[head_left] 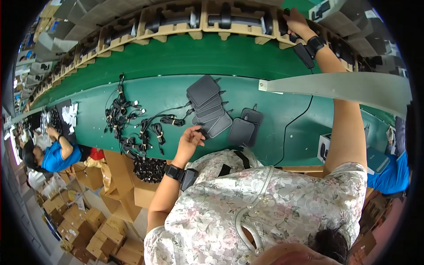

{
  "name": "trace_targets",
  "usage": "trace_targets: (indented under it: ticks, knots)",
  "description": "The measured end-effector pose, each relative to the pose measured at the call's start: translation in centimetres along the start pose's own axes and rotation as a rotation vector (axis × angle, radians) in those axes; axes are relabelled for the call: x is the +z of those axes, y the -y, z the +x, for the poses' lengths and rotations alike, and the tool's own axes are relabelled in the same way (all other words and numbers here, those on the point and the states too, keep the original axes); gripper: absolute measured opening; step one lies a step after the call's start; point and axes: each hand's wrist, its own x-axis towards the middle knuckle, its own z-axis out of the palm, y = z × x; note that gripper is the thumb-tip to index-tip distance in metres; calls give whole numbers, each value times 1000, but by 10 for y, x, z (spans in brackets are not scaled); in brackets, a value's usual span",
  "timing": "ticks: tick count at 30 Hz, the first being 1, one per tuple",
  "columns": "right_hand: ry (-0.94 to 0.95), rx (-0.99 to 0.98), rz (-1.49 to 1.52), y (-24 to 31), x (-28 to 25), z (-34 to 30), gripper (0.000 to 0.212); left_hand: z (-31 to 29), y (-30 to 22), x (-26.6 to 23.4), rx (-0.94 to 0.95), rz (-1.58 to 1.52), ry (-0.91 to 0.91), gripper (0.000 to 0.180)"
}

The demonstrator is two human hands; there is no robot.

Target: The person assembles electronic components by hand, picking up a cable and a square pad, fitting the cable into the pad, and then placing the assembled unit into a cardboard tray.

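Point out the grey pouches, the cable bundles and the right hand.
grey pouches (204,90): head view, top pouch's flat face.
cable bundles (132,123): head view, middle of the tangle.
right hand (297,22): head view, back of hand.

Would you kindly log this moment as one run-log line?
left hand: touching stack of flat dark grey pouches | right hand: reaching into cardboard tray on green conveyor belt | grip: unclear

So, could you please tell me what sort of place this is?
Most likely a factory packing line: a green conveyor belt carries moulded pulp trays, grey pouches and bundled black cables lie on the bench, and cardboard boxes are stacked below.
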Motion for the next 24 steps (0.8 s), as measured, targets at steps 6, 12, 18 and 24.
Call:
trace_targets:
  ticks: [6, 12, 18, 24]
  knots:
    - [-60, -94, -48, -16, 26, 7, 28, 13, -13, -12, 42, -16, -83, 25]
    - [-405, -312, -513, -15, 35, -4, 23, 41, -24, -22, 212, 75, -186, 25]
    - [-656, -162, -464, -73, 33, 8, 20, 101, -42, 0, 590, 672, -374, 35]
    - [-358, -301, -819, -53, 29, -22, 28, 103, -55, 7, 607, 1072, -441, 48]
